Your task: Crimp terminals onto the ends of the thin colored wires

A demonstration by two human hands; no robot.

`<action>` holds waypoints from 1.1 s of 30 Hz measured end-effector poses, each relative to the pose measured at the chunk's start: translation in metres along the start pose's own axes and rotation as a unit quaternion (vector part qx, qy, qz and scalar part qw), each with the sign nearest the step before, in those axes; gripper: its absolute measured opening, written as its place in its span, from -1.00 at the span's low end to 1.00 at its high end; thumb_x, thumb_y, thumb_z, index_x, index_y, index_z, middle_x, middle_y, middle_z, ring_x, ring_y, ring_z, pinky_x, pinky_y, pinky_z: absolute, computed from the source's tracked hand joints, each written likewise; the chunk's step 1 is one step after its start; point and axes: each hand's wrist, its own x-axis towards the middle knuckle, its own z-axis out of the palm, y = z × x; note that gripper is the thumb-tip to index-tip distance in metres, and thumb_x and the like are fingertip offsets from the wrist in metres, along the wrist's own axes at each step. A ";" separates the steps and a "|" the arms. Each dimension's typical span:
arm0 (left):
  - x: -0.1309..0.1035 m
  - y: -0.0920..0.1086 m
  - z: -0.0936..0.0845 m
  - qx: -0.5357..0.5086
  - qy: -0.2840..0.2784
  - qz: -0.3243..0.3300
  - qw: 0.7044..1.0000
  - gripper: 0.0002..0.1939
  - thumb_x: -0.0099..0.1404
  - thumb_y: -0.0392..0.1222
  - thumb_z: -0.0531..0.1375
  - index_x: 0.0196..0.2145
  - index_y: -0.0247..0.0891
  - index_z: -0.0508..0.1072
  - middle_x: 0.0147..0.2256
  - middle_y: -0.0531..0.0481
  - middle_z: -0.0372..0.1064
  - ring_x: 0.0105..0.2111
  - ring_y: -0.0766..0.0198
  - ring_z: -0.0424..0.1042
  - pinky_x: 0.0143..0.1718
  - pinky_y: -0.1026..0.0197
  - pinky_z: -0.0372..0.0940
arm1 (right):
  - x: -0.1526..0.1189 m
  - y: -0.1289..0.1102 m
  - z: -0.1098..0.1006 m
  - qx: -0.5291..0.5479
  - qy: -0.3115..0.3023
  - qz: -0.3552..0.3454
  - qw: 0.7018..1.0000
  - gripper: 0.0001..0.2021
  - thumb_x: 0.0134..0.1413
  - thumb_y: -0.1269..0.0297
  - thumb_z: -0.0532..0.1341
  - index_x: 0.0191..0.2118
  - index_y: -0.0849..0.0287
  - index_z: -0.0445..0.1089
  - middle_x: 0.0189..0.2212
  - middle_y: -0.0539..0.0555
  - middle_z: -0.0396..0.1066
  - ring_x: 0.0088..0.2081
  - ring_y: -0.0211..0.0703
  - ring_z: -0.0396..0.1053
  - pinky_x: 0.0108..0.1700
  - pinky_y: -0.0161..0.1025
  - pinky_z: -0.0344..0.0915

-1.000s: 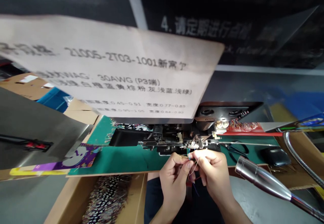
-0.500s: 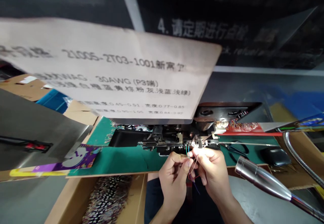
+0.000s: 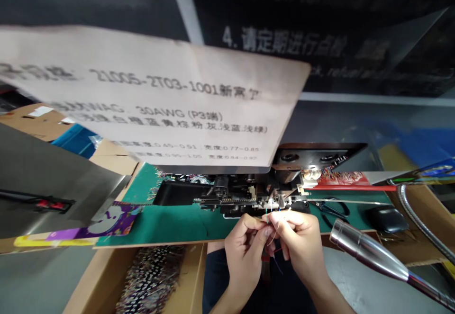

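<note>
Thin coloured wires [image 3: 273, 236] run between my two hands, with green and blue ends pointing up at the machine. My left hand [image 3: 247, 247] pinches them from the left with thumb and forefinger. On the right, my right hand [image 3: 298, 238] is closed on the same wires, its fingertips touching those of the left. Just beyond the fingertips is the lit working part of the machine [image 3: 252, 195]. A paper label with printed text [image 3: 177, 110] hangs on the dark machine housing [image 3: 337, 34] above.
A green mat [image 3: 170, 224] covers the bench, with dark-handled scissors [image 3: 334, 207] at right. A metal lamp head [image 3: 368, 250] reaches in from the lower right. Below the bench's front edge stands a cardboard box [image 3: 192, 276] of bundled wires. Wire ends lie in a red tray [image 3: 355, 187].
Both hands have moved slightly right and down, away from the machine's working part. The wire ends have shifted among the fingers, and a blue end now shows by my right fingertips.
</note>
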 end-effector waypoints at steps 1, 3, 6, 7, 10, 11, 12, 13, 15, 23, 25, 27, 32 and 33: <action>0.001 0.000 0.001 -0.005 0.002 0.011 1.000 -0.64 0.50 -0.02 0.44 -0.39 -0.21 0.49 -0.53 0.12 0.49 -0.65 0.32 0.47 -0.65 0.36 0.40 | 0.001 0.003 0.000 0.016 -0.001 0.008 1.000 -0.51 0.42 -0.13 0.42 -0.37 0.22 0.71 -0.69 0.00 0.44 -0.70 -0.28 0.27 -0.64 -0.37 0.11; 0.002 0.001 0.002 -0.014 0.002 0.022 1.000 -0.67 0.51 -0.03 0.43 -0.36 -0.21 0.51 -0.50 0.08 0.56 -0.64 0.30 0.51 -0.63 0.33 0.45 | 0.003 0.008 0.000 0.056 -0.006 0.027 0.998 -0.52 0.39 -0.15 0.44 -0.32 0.23 0.71 -0.67 -0.01 0.45 -0.72 -0.30 0.25 -0.66 -0.38 0.10; 0.003 0.001 0.002 -0.021 0.004 0.020 1.000 -0.71 0.52 -0.06 0.43 -0.33 -0.20 0.52 -0.45 0.03 0.64 -0.62 0.27 0.55 -0.61 0.31 0.49 | 0.005 0.011 0.001 0.104 -0.008 0.043 0.994 -0.54 0.36 -0.14 0.47 -0.30 0.23 0.72 -0.65 -0.03 0.44 -0.71 -0.32 0.27 -0.63 -0.38 0.17; 0.003 0.001 0.002 -0.020 0.006 0.020 1.000 -0.72 0.51 -0.07 0.43 -0.32 -0.20 0.52 -0.45 0.02 0.64 -0.62 0.27 0.56 -0.60 0.31 0.50 | 0.005 0.011 0.002 0.114 -0.007 0.047 0.992 -0.55 0.35 -0.13 0.48 -0.30 0.23 0.72 -0.66 -0.04 0.42 -0.71 -0.33 0.27 -0.62 -0.38 0.20; 0.004 0.001 0.002 -0.019 0.011 0.020 1.000 -0.71 0.50 -0.06 0.44 -0.32 -0.21 0.53 -0.47 0.03 0.63 -0.62 0.25 0.56 -0.61 0.29 0.50 | 0.005 0.009 0.003 0.127 -0.003 0.052 0.991 -0.55 0.33 -0.13 0.49 -0.32 0.23 0.72 -0.72 -0.10 0.31 -0.72 -0.33 0.23 -0.60 -0.36 0.25; 0.005 0.002 0.002 -0.017 0.013 0.019 1.000 -0.71 0.49 -0.05 0.45 -0.32 -0.21 0.53 -0.47 0.03 0.63 -0.62 0.25 0.56 -0.61 0.29 0.51 | 0.005 0.009 0.004 0.128 -0.001 0.052 0.990 -0.54 0.33 -0.14 0.50 -0.32 0.23 0.72 -0.74 -0.12 0.27 -0.73 -0.33 0.22 -0.60 -0.36 0.26; 0.005 0.001 0.002 -0.015 0.013 0.018 1.000 -0.71 0.49 -0.04 0.45 -0.32 -0.21 0.53 -0.47 0.03 0.62 -0.62 0.25 0.56 -0.61 0.29 0.51 | 0.005 0.009 0.004 0.127 0.000 0.052 0.991 -0.54 0.32 -0.14 0.50 -0.33 0.22 0.72 -0.75 -0.13 0.24 -0.73 -0.33 0.21 -0.59 -0.36 0.27; 0.005 0.001 0.002 -0.012 0.014 0.016 1.000 -0.70 0.49 -0.04 0.45 -0.33 -0.21 0.53 -0.47 0.02 0.63 -0.63 0.25 0.56 -0.61 0.29 0.50 | 0.005 0.009 0.004 0.126 0.001 0.051 0.991 -0.53 0.31 -0.15 0.50 -0.34 0.22 0.72 -0.76 -0.14 0.22 -0.73 -0.33 0.20 -0.59 -0.36 0.27; 0.005 0.001 0.002 -0.007 0.015 0.013 1.000 -0.69 0.49 -0.02 0.45 -0.33 -0.22 0.53 -0.47 0.01 0.63 -0.63 0.25 0.56 -0.60 0.29 0.50 | 0.006 0.009 0.005 0.123 0.005 0.052 0.991 -0.53 0.30 -0.16 0.50 -0.33 0.22 0.72 -0.75 -0.13 0.23 -0.73 -0.33 0.20 -0.60 -0.35 0.26; 0.001 0.004 0.002 -0.007 0.002 -0.032 0.999 -0.61 0.49 0.05 0.45 -0.37 -0.22 0.50 -0.60 0.13 0.48 -0.70 0.38 0.38 -0.67 0.41 0.31 | 0.003 0.003 -0.001 0.020 -0.018 0.012 1.000 -0.53 0.39 -0.12 0.43 -0.31 0.24 0.75 -0.75 -0.08 0.31 -0.74 -0.34 0.13 -0.63 -0.38 0.01; 0.001 0.009 0.003 -0.004 0.003 -0.057 0.998 -0.60 0.47 0.07 0.47 -0.38 -0.23 0.51 -0.63 0.16 0.41 -0.72 0.41 0.31 -0.67 0.42 0.25 | 0.001 0.000 -0.002 -0.011 -0.023 0.006 1.000 -0.55 0.42 -0.08 0.40 -0.32 0.22 0.75 -0.74 -0.06 0.34 -0.72 -0.34 0.13 -0.61 -0.37 -0.01; 0.000 0.013 0.005 -0.001 0.011 -0.071 0.997 -0.59 0.43 0.07 0.50 -0.38 -0.23 0.51 -0.63 0.17 0.40 -0.72 0.43 0.28 -0.66 0.42 0.22 | 0.000 -0.001 -0.003 -0.024 -0.020 0.000 0.999 -0.53 0.44 -0.06 0.39 -0.38 0.22 0.73 -0.70 -0.01 0.40 -0.70 -0.33 0.16 -0.61 -0.36 -0.02; -0.003 0.015 0.007 0.000 0.022 -0.053 0.998 -0.59 0.43 0.08 0.50 -0.38 -0.22 0.50 -0.55 0.11 0.52 -0.67 0.39 0.39 -0.64 0.41 0.30 | 0.001 0.005 -0.002 0.039 -0.018 0.012 0.999 -0.51 0.44 -0.11 0.41 -0.39 0.21 0.69 -0.72 -0.05 0.38 -0.72 -0.32 0.17 -0.61 -0.36 0.11; -0.002 0.014 0.007 -0.005 0.020 -0.043 0.999 -0.60 0.43 0.08 0.50 -0.37 -0.22 0.50 -0.52 0.09 0.55 -0.66 0.38 0.43 -0.64 0.41 0.33 | 0.002 0.007 -0.001 0.060 -0.022 0.020 0.998 -0.51 0.44 -0.12 0.42 -0.36 0.22 0.69 -0.73 -0.07 0.36 -0.72 -0.33 0.17 -0.61 -0.37 0.12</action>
